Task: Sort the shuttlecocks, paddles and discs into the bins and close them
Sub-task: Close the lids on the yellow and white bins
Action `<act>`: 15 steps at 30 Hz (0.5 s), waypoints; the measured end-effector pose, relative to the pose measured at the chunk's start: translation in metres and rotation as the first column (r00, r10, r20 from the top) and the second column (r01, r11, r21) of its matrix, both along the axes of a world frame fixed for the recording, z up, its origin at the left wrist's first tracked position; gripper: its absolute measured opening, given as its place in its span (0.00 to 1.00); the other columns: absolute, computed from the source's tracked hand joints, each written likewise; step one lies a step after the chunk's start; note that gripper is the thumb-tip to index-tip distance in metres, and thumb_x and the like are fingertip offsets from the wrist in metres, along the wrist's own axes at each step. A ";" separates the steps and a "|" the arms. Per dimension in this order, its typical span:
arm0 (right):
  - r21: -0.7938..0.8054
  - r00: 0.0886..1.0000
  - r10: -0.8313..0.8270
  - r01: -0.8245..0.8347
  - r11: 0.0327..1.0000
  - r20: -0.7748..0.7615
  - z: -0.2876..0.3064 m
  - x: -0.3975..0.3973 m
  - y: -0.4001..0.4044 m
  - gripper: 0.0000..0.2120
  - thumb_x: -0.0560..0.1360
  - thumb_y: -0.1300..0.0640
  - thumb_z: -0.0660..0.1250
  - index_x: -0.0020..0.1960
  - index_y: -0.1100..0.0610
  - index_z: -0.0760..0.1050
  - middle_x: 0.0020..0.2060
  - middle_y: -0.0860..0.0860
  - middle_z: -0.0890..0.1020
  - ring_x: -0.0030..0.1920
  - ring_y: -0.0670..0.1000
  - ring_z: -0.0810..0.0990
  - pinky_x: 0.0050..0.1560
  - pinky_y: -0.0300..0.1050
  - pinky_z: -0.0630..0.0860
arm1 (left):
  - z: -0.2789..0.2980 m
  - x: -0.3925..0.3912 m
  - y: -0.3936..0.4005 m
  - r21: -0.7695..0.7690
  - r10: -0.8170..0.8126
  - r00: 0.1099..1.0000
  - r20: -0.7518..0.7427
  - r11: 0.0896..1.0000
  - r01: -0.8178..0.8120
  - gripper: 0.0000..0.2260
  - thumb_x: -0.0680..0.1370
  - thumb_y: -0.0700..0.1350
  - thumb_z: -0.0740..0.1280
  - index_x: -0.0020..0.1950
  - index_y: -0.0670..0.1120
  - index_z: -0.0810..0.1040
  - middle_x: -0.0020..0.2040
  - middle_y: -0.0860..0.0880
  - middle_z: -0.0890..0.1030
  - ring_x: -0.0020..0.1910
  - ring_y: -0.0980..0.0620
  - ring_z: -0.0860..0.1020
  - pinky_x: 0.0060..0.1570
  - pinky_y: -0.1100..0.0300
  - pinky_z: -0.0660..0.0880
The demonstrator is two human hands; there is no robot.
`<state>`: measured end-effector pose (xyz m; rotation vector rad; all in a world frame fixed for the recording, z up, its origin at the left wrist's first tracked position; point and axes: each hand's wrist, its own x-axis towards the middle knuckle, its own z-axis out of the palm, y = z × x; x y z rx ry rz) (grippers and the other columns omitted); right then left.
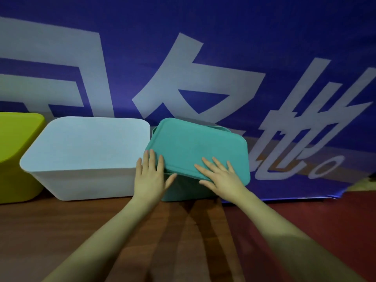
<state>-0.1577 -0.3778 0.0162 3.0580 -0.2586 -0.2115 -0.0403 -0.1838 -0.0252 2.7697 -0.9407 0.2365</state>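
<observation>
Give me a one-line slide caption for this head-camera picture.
Both hands, left and right, press a skewed teal lid onto the teal bin, beside a closed white bin.

White bin (85,151) tight vs teal bin (183,192).

The kind of place cannot be told for sure; it looks like a staged indoor setup rather than a home. A big blue banner (223,47) with large pale characters fills the background, hanging behind a wooden tabletop (61,231) carrying plastic storage bins (87,159).
</observation>
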 end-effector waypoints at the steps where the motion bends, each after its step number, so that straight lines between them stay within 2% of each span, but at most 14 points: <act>1: -0.014 1.000 0.000 0.000 1.000 0.012 0.001 -0.003 -0.001 0.26 0.79 0.39 0.49 0.75 0.39 0.46 0.77 0.45 0.49 0.76 0.53 0.47 0.72 0.64 0.47 | 0.000 -0.002 0.001 0.014 -0.021 0.999 0.029 1.000 0.021 0.33 0.74 0.63 0.53 0.59 0.35 0.77 0.62 0.32 0.74 0.62 0.34 0.73 0.59 0.39 0.70; 3: -0.052 1.000 0.022 -0.021 0.998 0.019 0.004 -0.007 -0.004 0.27 0.78 0.38 0.45 0.75 0.40 0.46 0.76 0.45 0.51 0.76 0.55 0.48 0.72 0.65 0.47 | 0.002 -0.005 0.000 0.027 -0.056 0.995 0.086 0.998 0.054 0.30 0.73 0.60 0.64 0.56 0.33 0.78 0.60 0.32 0.76 0.60 0.33 0.75 0.57 0.39 0.72; 5: -0.077 0.998 0.058 -0.056 0.995 0.024 0.008 -0.007 -0.011 0.29 0.75 0.37 0.38 0.75 0.40 0.47 0.76 0.45 0.52 0.76 0.55 0.50 0.71 0.65 0.46 | 0.004 -0.007 -0.001 0.047 -0.078 0.992 0.096 0.996 0.074 0.29 0.67 0.56 0.75 0.55 0.33 0.79 0.58 0.32 0.77 0.57 0.33 0.76 0.54 0.39 0.74; 6: -0.077 0.997 0.074 -0.072 0.994 0.025 0.009 -0.006 -0.016 0.30 0.74 0.37 0.37 0.75 0.40 0.47 0.76 0.45 0.52 0.76 0.55 0.51 0.71 0.65 0.46 | 0.006 -0.009 -0.002 0.052 -0.086 0.992 0.097 0.995 0.081 0.30 0.64 0.55 0.77 0.55 0.34 0.79 0.57 0.32 0.78 0.55 0.33 0.78 0.52 0.39 0.75; 8: -0.057 0.995 0.102 -0.101 0.993 0.020 0.010 -0.002 -0.028 0.27 0.76 0.38 0.41 0.75 0.39 0.47 0.76 0.43 0.52 0.76 0.54 0.50 0.72 0.64 0.45 | 0.007 -0.008 -0.005 0.060 -0.105 0.987 0.121 0.993 0.098 0.31 0.63 0.56 0.78 0.58 0.37 0.78 0.56 0.34 0.79 0.50 0.33 0.79 0.48 0.42 0.77; 10: -0.002 0.992 0.128 -0.128 0.992 0.018 0.009 0.002 -0.037 0.25 0.79 0.40 0.48 0.75 0.38 0.47 0.76 0.42 0.51 0.76 0.53 0.49 0.73 0.62 0.45 | 0.009 -0.004 -0.009 0.096 -0.148 0.979 0.142 0.986 0.135 0.30 0.66 0.59 0.74 0.61 0.42 0.76 0.57 0.36 0.78 0.49 0.33 0.78 0.48 0.44 0.76; 11: 0.030 0.991 0.135 -0.136 0.990 0.018 0.007 0.003 -0.041 0.25 0.79 0.41 0.49 0.74 0.38 0.47 0.76 0.42 0.51 0.76 0.52 0.48 0.73 0.62 0.45 | 0.010 -0.002 -0.012 0.115 -0.163 0.975 0.148 0.982 0.147 0.28 0.70 0.61 0.69 0.61 0.43 0.77 0.58 0.37 0.78 0.50 0.33 0.78 0.49 0.43 0.76; 12: 0.059 0.990 0.139 -0.140 0.988 0.015 0.006 0.005 -0.045 0.25 0.80 0.42 0.50 0.74 0.38 0.47 0.76 0.41 0.50 0.76 0.52 0.48 0.74 0.61 0.45 | 0.010 0.000 -0.015 0.138 -0.168 0.977 0.128 0.979 0.151 0.27 0.73 0.63 0.62 0.60 0.44 0.78 0.58 0.37 0.78 0.52 0.32 0.78 0.51 0.41 0.75; 14: 0.098 0.989 0.150 -0.151 0.984 0.016 0.003 0.007 -0.054 0.24 0.80 0.42 0.50 0.74 0.38 0.48 0.76 0.41 0.50 0.76 0.51 0.46 0.74 0.61 0.44 | 0.010 0.004 -0.021 0.195 -0.155 0.987 0.037 0.970 0.145 0.31 0.78 0.64 0.46 0.60 0.46 0.79 0.58 0.38 0.79 0.53 0.31 0.77 0.52 0.39 0.74; 15: 0.104 0.987 0.161 -0.163 0.981 0.021 0.002 0.008 -0.057 0.24 0.80 0.42 0.50 0.74 0.38 0.48 0.76 0.40 0.50 0.76 0.51 0.46 0.73 0.61 0.44 | 0.009 0.005 -0.023 0.208 -0.139 0.990 0.018 0.969 0.132 0.33 0.79 0.64 0.42 0.60 0.47 0.79 0.58 0.38 0.79 0.53 0.31 0.77 0.52 0.39 0.74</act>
